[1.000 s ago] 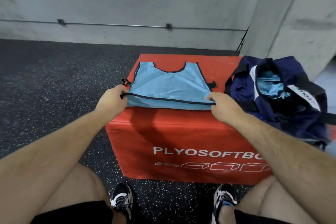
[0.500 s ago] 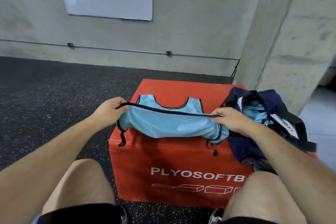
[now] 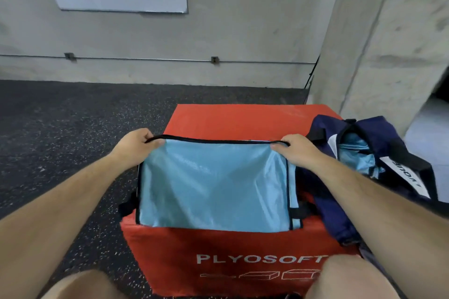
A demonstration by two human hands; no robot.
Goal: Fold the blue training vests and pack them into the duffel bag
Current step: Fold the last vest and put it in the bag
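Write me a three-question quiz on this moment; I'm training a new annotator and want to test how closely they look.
1. True or false: the left hand and the right hand each grip the black-trimmed edge of the blue vest.
2. On which side of the vest is the navy duffel bag? A) the person's left B) the person's right C) beyond it, by the wall
3. In a few words: what shows through the bag's open top?

Key
1. True.
2. B.
3. Light blue fabric, the same colour as the vest.
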